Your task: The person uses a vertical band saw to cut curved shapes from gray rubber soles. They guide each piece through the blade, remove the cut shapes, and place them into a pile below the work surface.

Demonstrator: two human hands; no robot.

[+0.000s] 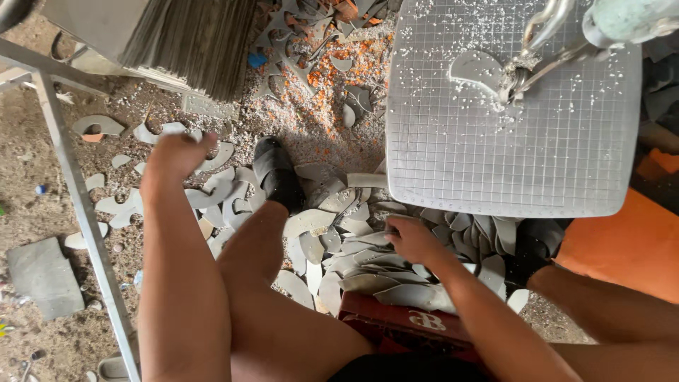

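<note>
Floor: dirt ground (42, 205) strewn with grey cut-outs and orange and white crumbs, seen from above past the person's bare knees.
Left hand: the left hand (177, 155) is raised over the scattered cut-outs, fingers curled inward; blur hides whether it grips anything, so I cannot tell.
Right hand: the right hand (411, 239) reaches down into the heap of grey sole-shaped pieces (368, 262), fingertips pinching the edge of one piece at the top of the heap.
Heap: it lies between the feet, spilling over a red crate (403, 322), under the front edge of the gridded work plate (509, 141).
Plate: a metal tool (527, 67) rests on it beside one grey piece (477, 69), amid white dust.
Risk: loosely stacked pieces could slide off the crate if one is tugged from beneath; lifting the right hand straight up could knock it on the plate's edge.
Room: a metal frame bar (74, 191) bounds the left side, a black sandal (277, 173) stands mid-floor; open space is mainly to the left hand's side.
</note>
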